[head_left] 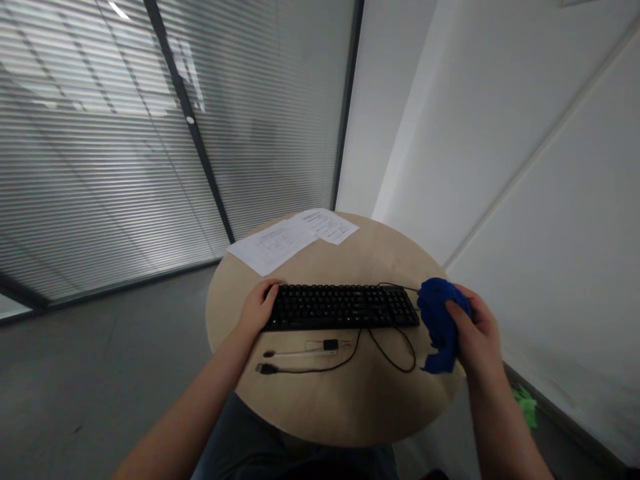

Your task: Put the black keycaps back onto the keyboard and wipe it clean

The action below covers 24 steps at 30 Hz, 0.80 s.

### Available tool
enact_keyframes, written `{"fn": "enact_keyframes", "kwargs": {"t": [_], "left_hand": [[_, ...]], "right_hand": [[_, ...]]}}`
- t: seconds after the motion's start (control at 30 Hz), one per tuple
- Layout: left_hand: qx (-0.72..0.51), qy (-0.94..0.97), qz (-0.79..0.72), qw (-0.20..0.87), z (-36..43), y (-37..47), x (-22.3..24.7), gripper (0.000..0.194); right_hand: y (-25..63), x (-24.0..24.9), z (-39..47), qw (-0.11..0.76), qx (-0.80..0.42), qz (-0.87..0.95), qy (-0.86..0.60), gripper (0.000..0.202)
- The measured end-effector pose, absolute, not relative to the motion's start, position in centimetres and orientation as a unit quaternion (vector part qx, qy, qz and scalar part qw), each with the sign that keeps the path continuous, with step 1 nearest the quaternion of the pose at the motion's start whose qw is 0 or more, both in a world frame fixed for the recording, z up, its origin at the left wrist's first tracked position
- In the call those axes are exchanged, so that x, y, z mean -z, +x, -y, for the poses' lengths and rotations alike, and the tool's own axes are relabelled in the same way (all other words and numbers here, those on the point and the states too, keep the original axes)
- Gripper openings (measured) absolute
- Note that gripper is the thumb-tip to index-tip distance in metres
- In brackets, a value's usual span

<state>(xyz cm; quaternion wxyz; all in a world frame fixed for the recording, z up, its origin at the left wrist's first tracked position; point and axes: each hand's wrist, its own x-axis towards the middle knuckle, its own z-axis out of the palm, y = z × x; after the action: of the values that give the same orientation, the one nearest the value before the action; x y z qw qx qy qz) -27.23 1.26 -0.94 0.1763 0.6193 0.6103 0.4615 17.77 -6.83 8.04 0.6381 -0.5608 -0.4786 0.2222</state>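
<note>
A black keyboard (340, 308) lies across the round table, its keys facing up. My left hand (259, 307) holds its left end, the thumb along the top edge. My right hand (477, 327) is closed around a crumpled blue cloth (439, 317), which hangs just past the keyboard's right end. In front of the keyboard runs its black cable (315, 370), looped at the right and ending in a USB plug (267, 369) at the left. Between cable and keyboard lies a thin, light stick with a dark tip (300, 352), beside a small black block (331, 345).
Printed paper sheets (275, 245) lie at the back left of the wooden table (350, 417). A glass partition with blinds (280, 133) stands behind, and a white wall (540, 167) is at the right. Something bright green (526, 405) is on the floor at lower right.
</note>
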Motion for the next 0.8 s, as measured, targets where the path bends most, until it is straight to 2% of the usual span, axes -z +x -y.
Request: {"fn": "enact_keyframes", "kwargs": {"t": [0.1,0.3,0.43,0.57,0.8], "left_hand": [[-0.459,0.614,-0.618,0.177,-0.9,-27.0,1.0,0.045],[-0.465,0.600,-0.623,0.188,-0.4,-27.1,1.0,0.044],[-0.484,0.565,-0.641,0.190,-0.5,-27.9,1.1,0.044],[-0.493,0.538,-0.656,0.194,-0.7,-28.4,1.2,0.039],[-0.480,0.524,-0.670,0.216,-1.1,-28.2,1.3,0.040]], "right_hand": [[17.1,-9.9,4.3,0.574,-0.234,0.555,-0.555,0.035],[9.5,-15.2,-0.6,0.241,-0.225,0.831,-0.448,0.020],[3.4,-15.6,-3.0,0.110,-0.160,0.907,-0.375,0.023],[-0.3,-13.2,-5.6,0.090,-0.135,0.922,-0.350,0.032],[-5.5,-9.2,-7.1,0.141,-0.176,0.922,-0.315,0.046]]}}
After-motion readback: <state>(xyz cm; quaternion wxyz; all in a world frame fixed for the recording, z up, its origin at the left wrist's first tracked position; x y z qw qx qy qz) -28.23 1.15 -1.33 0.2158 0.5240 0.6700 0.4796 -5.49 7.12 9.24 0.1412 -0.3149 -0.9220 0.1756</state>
